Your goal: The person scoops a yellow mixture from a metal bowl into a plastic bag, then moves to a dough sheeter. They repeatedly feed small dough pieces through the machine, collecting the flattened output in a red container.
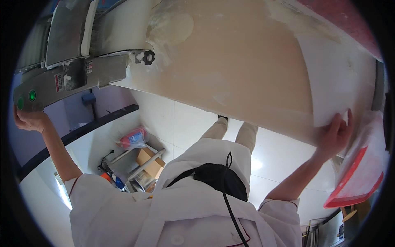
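Observation:
At the far left, my left hand (pixel 32 120) is against the near end of a steel flour-dusted roller machine (pixel 108 69), probably a dough sheeter. Its fingers are bent just below two green buttons (pixel 32 95), one of them lit; whether they press anything is hidden. My right hand (pixel 334 136) is over the near corner of a smooth white sheet (pixel 336 74), possibly dough, at the right of the worktop. Two of its fingertips lie apart on the sheet; whether the others grip its edge cannot be seen. A tan, floury surface (pixel 240 61) spans between both hands.
A black star knob (pixel 149 57) sticks out from the machine's side. A red-rimmed plastic tub (pixel 348 197) stands right of my right forearm, under clear film. Below the low partition's dark top edge (pixel 77 136) are a cardboard box (pixel 148 162) and a red bagged item (pixel 134 137).

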`<state>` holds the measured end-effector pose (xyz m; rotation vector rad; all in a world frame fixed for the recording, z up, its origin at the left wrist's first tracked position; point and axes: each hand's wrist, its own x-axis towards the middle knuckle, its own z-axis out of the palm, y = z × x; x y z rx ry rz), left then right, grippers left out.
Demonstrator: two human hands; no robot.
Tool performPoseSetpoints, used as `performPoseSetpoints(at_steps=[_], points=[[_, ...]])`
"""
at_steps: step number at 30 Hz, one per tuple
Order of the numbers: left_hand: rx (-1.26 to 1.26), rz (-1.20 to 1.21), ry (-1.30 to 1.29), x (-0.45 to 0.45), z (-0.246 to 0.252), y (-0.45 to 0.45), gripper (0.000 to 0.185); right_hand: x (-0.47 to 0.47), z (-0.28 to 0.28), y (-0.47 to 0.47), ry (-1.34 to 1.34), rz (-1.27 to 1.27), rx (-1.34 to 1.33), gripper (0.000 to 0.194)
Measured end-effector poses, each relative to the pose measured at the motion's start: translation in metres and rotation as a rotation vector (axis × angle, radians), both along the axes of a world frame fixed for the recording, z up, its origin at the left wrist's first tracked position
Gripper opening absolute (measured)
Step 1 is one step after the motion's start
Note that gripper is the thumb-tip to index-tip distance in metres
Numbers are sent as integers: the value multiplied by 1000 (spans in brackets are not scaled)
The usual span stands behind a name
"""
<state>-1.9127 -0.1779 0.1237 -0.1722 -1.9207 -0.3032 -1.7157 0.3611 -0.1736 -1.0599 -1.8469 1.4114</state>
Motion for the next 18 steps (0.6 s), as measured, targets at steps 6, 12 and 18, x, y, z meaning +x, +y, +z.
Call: performPoseSetpoints(at_steps=[6,12,18], points=[[-45,31,36,4,-4,14,39,-7,8,-19,-23,-150,301,27],[12,70,4,7,-7,9,40,-31,46,-133,400,464,187,26],[-305,176,19,6,7,-9,41,-137,74,-261,599,1046,595,31]])
